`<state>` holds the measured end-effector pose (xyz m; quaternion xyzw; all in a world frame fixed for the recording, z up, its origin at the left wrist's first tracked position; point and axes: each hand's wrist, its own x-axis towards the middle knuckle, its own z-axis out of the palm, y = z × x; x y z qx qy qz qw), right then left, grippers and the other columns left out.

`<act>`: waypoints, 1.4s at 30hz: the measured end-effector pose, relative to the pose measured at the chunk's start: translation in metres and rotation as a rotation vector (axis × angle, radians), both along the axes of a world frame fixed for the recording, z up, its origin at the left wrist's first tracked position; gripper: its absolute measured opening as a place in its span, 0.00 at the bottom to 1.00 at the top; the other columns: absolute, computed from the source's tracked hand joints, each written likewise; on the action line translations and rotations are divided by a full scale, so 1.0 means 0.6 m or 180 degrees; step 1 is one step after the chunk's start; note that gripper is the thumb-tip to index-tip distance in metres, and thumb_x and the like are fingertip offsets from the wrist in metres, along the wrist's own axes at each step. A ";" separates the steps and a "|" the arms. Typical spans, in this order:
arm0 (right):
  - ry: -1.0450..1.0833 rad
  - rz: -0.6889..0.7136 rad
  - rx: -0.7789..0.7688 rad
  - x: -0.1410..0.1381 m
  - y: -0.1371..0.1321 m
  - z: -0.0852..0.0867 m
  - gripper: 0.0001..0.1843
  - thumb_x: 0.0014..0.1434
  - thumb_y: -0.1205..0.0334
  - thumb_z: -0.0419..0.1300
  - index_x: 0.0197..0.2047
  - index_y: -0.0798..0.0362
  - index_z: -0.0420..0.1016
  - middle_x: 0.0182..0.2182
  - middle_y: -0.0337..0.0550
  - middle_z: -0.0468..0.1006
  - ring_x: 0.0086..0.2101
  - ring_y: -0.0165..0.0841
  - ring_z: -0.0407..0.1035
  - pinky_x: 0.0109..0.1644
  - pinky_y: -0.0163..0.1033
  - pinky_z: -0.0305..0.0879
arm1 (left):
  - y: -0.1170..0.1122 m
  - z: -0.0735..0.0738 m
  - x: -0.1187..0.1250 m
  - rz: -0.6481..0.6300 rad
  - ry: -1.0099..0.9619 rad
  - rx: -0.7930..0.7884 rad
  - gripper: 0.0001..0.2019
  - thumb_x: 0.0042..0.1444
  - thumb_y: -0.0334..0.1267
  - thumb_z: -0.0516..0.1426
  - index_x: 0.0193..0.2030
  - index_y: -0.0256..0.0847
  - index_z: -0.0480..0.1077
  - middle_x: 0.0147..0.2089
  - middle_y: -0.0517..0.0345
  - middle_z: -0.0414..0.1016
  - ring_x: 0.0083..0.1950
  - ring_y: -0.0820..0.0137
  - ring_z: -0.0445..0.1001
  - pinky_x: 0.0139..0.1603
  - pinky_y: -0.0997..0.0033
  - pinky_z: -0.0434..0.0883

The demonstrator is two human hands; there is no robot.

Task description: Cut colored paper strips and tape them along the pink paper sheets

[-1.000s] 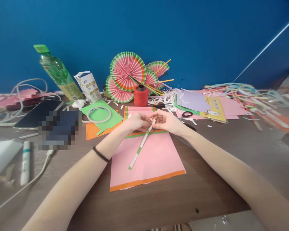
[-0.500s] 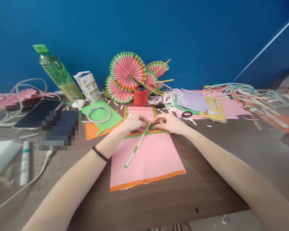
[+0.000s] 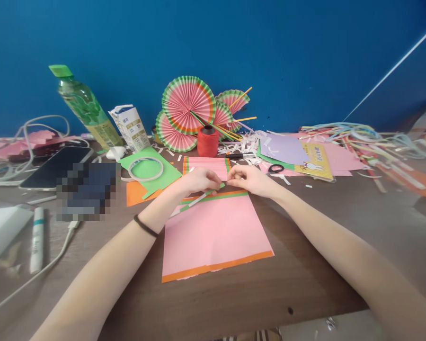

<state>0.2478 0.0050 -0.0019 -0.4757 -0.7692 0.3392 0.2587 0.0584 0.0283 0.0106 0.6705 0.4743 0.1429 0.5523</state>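
Observation:
A pink sheet with an orange near edge [image 3: 216, 234] lies on the brown table in front of me. Along its far edge runs a green and orange band, and beyond that a pleated pink stack [image 3: 206, 166]. My left hand [image 3: 200, 180] is closed in a pinch on a narrow green-and-white paper strip [image 3: 195, 201], which slants down to the left, close to the sheet. My right hand [image 3: 249, 180] is closed too, fingertips meeting the left hand at the strip's upper end over the band.
Finished watermelon-style paper fans [image 3: 188, 111] and a red thread spool [image 3: 208, 141] stand at the back. A tape ring [image 3: 145, 169] lies on green paper; scissors [image 3: 275, 169] sit right of my hands. A bottle [image 3: 83, 106], carton [image 3: 129, 127], phone [image 3: 57, 168], cables and a pen [image 3: 37, 239] crowd the left.
The strip's free end has swung left and flattened, from pointing steeply down over the pink sheet to lying low along its far edge. Both hands stayed in place.

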 end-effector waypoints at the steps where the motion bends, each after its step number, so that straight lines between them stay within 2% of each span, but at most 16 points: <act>1: 0.0094 0.0052 -0.0021 0.000 -0.001 0.002 0.09 0.51 0.57 0.57 0.30 0.56 0.68 0.17 0.29 0.54 0.20 0.24 0.50 0.26 0.32 0.47 | 0.000 0.000 -0.001 -0.0112 0.0044 0.0088 0.07 0.40 0.31 0.58 0.29 0.36 0.74 0.22 0.60 0.73 0.24 0.76 0.70 0.22 0.80 0.64; 4: 0.0103 0.0218 -0.0104 -0.003 -0.004 0.006 0.09 0.50 0.57 0.57 0.30 0.56 0.68 0.17 0.29 0.53 0.20 0.24 0.49 0.26 0.32 0.47 | -0.001 0.001 -0.004 -0.0340 0.0180 0.0218 0.08 0.40 0.36 0.58 0.30 0.38 0.75 0.22 0.61 0.73 0.17 0.79 0.62 0.17 0.79 0.57; 6: 0.0021 0.0270 -0.0131 -0.007 -0.007 0.008 0.07 0.50 0.60 0.57 0.29 0.56 0.69 0.16 0.30 0.53 0.20 0.24 0.50 0.26 0.32 0.47 | -0.003 0.003 -0.004 -0.0407 0.0228 0.0234 0.08 0.41 0.37 0.57 0.29 0.38 0.75 0.22 0.62 0.73 0.16 0.80 0.59 0.17 0.79 0.57; 9: -0.0013 0.0262 -0.0134 -0.012 -0.010 0.010 0.06 0.50 0.62 0.57 0.29 0.56 0.70 0.16 0.30 0.53 0.20 0.24 0.50 0.26 0.32 0.48 | -0.006 0.006 -0.002 -0.0499 0.0058 0.0184 0.06 0.41 0.35 0.57 0.26 0.39 0.74 0.24 0.61 0.73 0.24 0.76 0.68 0.26 0.80 0.64; 12: -0.0007 0.0247 -0.0150 -0.014 -0.012 0.011 0.06 0.49 0.62 0.57 0.29 0.56 0.70 0.16 0.30 0.53 0.20 0.24 0.50 0.26 0.32 0.48 | -0.008 0.008 0.000 -0.0519 -0.0085 0.0013 0.04 0.40 0.34 0.57 0.24 0.39 0.74 0.25 0.61 0.73 0.30 0.74 0.71 0.33 0.79 0.66; 17: 0.0024 0.0236 -0.0209 -0.014 -0.013 0.012 0.06 0.49 0.62 0.57 0.29 0.56 0.70 0.16 0.30 0.53 0.20 0.24 0.50 0.27 0.33 0.49 | -0.008 0.009 0.000 -0.0486 -0.0118 -0.0103 0.04 0.40 0.34 0.57 0.24 0.39 0.74 0.25 0.61 0.73 0.29 0.74 0.70 0.33 0.78 0.66; 23: 0.0047 0.0261 -0.0193 -0.013 -0.012 0.011 0.06 0.48 0.62 0.57 0.28 0.56 0.69 0.16 0.29 0.53 0.20 0.24 0.50 0.26 0.33 0.48 | -0.005 0.008 -0.002 -0.0428 -0.0040 -0.0066 0.06 0.40 0.36 0.58 0.27 0.39 0.74 0.26 0.60 0.73 0.30 0.74 0.70 0.28 0.79 0.63; 32: 0.0182 0.0220 -0.0205 -0.012 -0.010 0.010 0.07 0.48 0.61 0.58 0.30 0.55 0.66 0.16 0.28 0.53 0.20 0.23 0.50 0.26 0.32 0.47 | -0.009 0.016 0.002 -0.0366 -0.0114 -0.0220 0.05 0.41 0.36 0.58 0.25 0.38 0.73 0.26 0.59 0.73 0.30 0.73 0.71 0.31 0.78 0.67; 42: 0.0045 0.0169 -0.0173 -0.003 -0.004 0.003 0.12 0.48 0.55 0.60 0.30 0.55 0.68 0.15 0.28 0.52 0.19 0.23 0.48 0.25 0.32 0.46 | -0.005 0.009 0.000 -0.0344 -0.0189 -0.0259 0.05 0.41 0.34 0.59 0.26 0.36 0.74 0.24 0.58 0.74 0.28 0.74 0.71 0.29 0.78 0.67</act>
